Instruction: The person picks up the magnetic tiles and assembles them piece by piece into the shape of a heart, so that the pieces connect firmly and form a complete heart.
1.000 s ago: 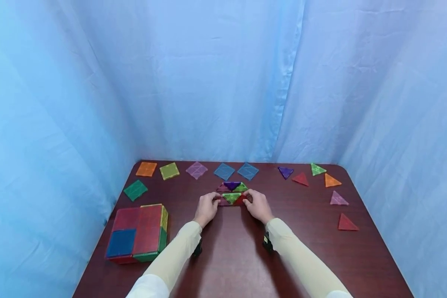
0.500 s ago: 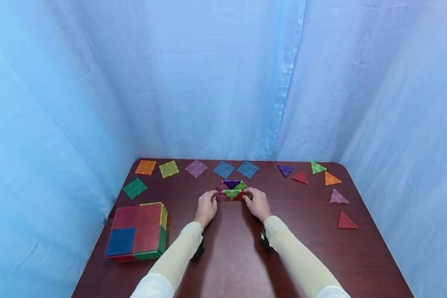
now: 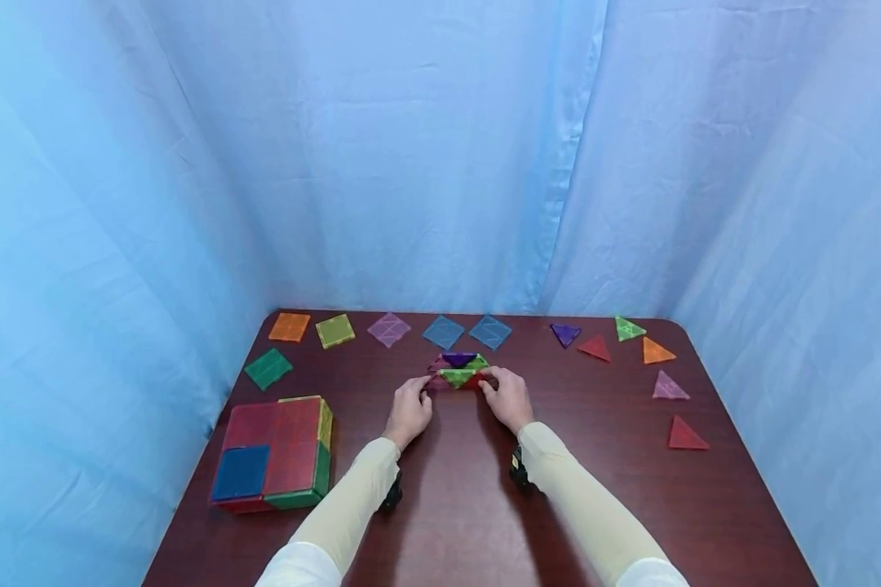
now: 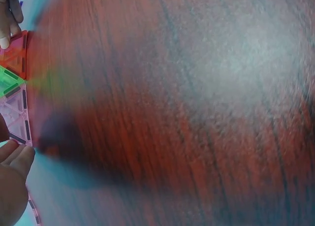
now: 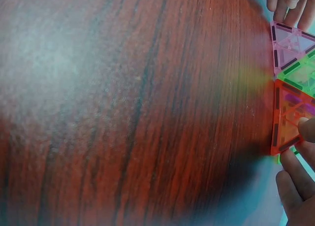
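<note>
My left hand [image 3: 409, 412] pinches the outer end of a pink triangular magnetic tile [image 4: 16, 115]. The right hand [image 3: 508, 401] holds a red triangular tile [image 5: 285, 122] between thumb and fingers. Between these two sits a green triangular tile [image 5: 301, 74], point down, so the three form one upright strip near the table's middle. Directly behind it in the head view stands a similar strip, with a purple triangle [image 3: 458, 359] at its centre. Pink and green triangles flank the purple one, partly hidden by the front strip.
Square tiles, among them an orange one [image 3: 289, 327] and a blue one [image 3: 490, 333], lie along the back edge. Several loose triangles, including a red one [image 3: 686, 434], lie at the right. A block of stacked tiles [image 3: 294, 448] stands at the left on the dark table [image 3: 462, 505].
Both hands have moved the front strip slightly away from the person, narrowing the gap to the rear strip. The front strip now looks more tilted or foreshortened.
</note>
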`<state>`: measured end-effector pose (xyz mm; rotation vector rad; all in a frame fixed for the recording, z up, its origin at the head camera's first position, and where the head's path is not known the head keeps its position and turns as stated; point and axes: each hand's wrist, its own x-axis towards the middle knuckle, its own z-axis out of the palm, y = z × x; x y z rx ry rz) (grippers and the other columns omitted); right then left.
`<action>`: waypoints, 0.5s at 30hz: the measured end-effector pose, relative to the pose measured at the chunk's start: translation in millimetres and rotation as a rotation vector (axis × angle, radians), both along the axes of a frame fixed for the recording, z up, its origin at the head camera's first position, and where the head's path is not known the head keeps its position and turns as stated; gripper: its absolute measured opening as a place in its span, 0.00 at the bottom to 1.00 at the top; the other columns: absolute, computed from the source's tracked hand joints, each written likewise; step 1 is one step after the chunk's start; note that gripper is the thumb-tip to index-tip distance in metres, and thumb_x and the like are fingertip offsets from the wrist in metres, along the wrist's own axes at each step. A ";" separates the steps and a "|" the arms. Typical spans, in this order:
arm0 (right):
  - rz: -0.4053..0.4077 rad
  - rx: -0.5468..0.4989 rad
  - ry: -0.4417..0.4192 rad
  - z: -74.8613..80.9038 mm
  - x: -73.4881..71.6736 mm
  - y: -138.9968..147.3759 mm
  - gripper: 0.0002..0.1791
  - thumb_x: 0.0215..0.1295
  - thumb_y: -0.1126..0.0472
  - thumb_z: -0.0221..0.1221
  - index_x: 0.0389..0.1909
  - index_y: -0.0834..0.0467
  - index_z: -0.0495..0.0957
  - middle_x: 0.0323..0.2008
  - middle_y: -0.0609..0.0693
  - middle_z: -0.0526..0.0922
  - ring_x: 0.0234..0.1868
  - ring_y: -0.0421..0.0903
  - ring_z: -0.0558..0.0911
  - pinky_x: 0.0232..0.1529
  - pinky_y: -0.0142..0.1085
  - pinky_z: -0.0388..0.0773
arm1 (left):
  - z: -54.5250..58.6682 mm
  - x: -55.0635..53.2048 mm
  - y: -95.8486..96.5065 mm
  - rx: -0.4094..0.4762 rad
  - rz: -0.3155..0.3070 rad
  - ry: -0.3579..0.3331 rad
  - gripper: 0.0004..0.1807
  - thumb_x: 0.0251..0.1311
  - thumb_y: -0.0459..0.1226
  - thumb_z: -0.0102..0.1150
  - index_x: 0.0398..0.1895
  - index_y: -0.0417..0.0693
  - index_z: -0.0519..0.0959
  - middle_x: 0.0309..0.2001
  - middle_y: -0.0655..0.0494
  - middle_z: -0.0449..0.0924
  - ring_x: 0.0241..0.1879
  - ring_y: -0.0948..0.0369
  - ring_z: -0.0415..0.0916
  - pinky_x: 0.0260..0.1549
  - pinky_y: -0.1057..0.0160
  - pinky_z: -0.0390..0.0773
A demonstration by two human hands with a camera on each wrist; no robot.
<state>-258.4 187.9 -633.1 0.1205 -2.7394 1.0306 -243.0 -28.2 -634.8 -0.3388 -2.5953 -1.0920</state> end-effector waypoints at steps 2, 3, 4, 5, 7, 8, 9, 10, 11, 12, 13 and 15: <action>0.000 -0.001 -0.004 0.1 -0.2 -0.7 0.12 0.68 0.61 0.65 0.51 0.53 0.86 0.46 0.54 0.87 0.46 0.52 0.86 0.49 0.49 0.83 | 0.6 -1.2 -1.4 0.000 -0.009 -0.029 0.19 0.60 0.24 0.55 0.56 0.33 0.82 0.50 0.38 0.84 0.53 0.45 0.82 0.53 0.50 0.81; 0.001 -0.004 -0.005 0.3 -0.3 -1.1 0.12 0.68 0.61 0.65 0.51 0.53 0.86 0.46 0.54 0.87 0.46 0.52 0.86 0.49 0.49 0.83 | 0.5 -1.7 -2.0 -0.001 -0.010 -0.051 0.20 0.61 0.24 0.55 0.56 0.34 0.81 0.51 0.39 0.84 0.54 0.45 0.82 0.53 0.50 0.81; -0.001 -0.006 -0.005 0.5 -0.2 -1.4 0.12 0.68 0.61 0.65 0.51 0.53 0.86 0.46 0.54 0.87 0.46 0.52 0.86 0.49 0.49 0.83 | 0.3 -2.3 -2.7 -0.002 -0.010 -0.075 0.20 0.62 0.25 0.55 0.57 0.36 0.81 0.52 0.40 0.84 0.54 0.46 0.82 0.54 0.50 0.81; -0.002 -0.008 -0.005 0.7 0.0 -1.5 0.12 0.68 0.61 0.65 0.51 0.53 0.86 0.46 0.54 0.87 0.46 0.53 0.86 0.49 0.49 0.82 | -0.4 -2.6 -3.2 -0.006 -0.011 -0.089 0.20 0.63 0.25 0.55 0.58 0.37 0.81 0.52 0.40 0.84 0.55 0.46 0.81 0.54 0.50 0.81; -0.004 -0.011 -0.003 0.2 0.2 -1.7 0.13 0.68 0.61 0.65 0.52 0.53 0.86 0.46 0.54 0.87 0.47 0.53 0.85 0.49 0.50 0.82 | -0.7 -2.5 -3.7 -0.011 -0.010 -0.119 0.20 0.64 0.25 0.54 0.59 0.39 0.81 0.54 0.41 0.83 0.56 0.47 0.81 0.55 0.51 0.81; -0.005 -0.015 0.001 -0.3 0.2 -1.6 0.13 0.68 0.61 0.65 0.52 0.53 0.85 0.46 0.54 0.87 0.47 0.53 0.85 0.49 0.49 0.82 | -0.6 -2.4 -3.7 -0.012 -0.008 -0.131 0.20 0.65 0.26 0.54 0.59 0.39 0.81 0.54 0.42 0.83 0.56 0.47 0.81 0.55 0.51 0.81; -0.007 -0.026 0.009 -0.8 0.2 -1.3 0.14 0.68 0.62 0.65 0.53 0.54 0.85 0.46 0.55 0.87 0.47 0.53 0.86 0.49 0.49 0.82 | -0.5 -2.3 -3.6 -0.013 -0.006 -0.143 0.20 0.65 0.26 0.54 0.60 0.40 0.81 0.55 0.42 0.83 0.57 0.47 0.80 0.55 0.51 0.81; -0.020 -0.042 0.025 -1.9 0.0 -0.5 0.14 0.67 0.63 0.64 0.53 0.55 0.85 0.45 0.55 0.87 0.46 0.53 0.86 0.49 0.49 0.83 | -0.5 -2.4 -3.4 -0.016 -0.004 -0.146 0.20 0.65 0.26 0.54 0.60 0.40 0.80 0.55 0.42 0.83 0.57 0.47 0.80 0.56 0.51 0.81; -0.041 -0.059 0.044 -2.8 -0.2 0.9 0.13 0.67 0.64 0.64 0.52 0.57 0.85 0.45 0.55 0.87 0.45 0.52 0.86 0.48 0.48 0.83 | -0.3 -2.3 -3.0 -0.017 -0.004 -0.148 0.20 0.66 0.26 0.54 0.60 0.40 0.80 0.55 0.42 0.82 0.57 0.47 0.80 0.56 0.51 0.81; -0.068 -0.083 0.062 -3.2 -0.4 3.0 0.13 0.67 0.65 0.63 0.51 0.58 0.84 0.44 0.55 0.87 0.44 0.52 0.86 0.48 0.48 0.83 | 0.2 -2.3 -2.6 -0.017 -0.004 -0.157 0.20 0.66 0.27 0.54 0.61 0.40 0.80 0.56 0.42 0.82 0.58 0.48 0.80 0.56 0.51 0.80; -0.103 -0.100 0.082 -3.6 -0.9 6.0 0.13 0.66 0.66 0.61 0.50 0.59 0.84 0.43 0.55 0.87 0.43 0.52 0.86 0.47 0.48 0.83 | 0.7 -2.1 -2.1 -0.015 -0.006 -0.161 0.20 0.66 0.27 0.54 0.61 0.39 0.80 0.56 0.41 0.82 0.58 0.47 0.80 0.56 0.51 0.80; -0.179 -0.121 0.119 -3.8 -2.8 15.0 0.13 0.65 0.66 0.58 0.49 0.60 0.83 0.41 0.55 0.86 0.41 0.52 0.86 0.45 0.48 0.82 | 1.3 -1.7 -1.1 -0.008 -0.009 -0.168 0.20 0.67 0.27 0.53 0.61 0.38 0.79 0.56 0.40 0.81 0.58 0.47 0.79 0.56 0.50 0.80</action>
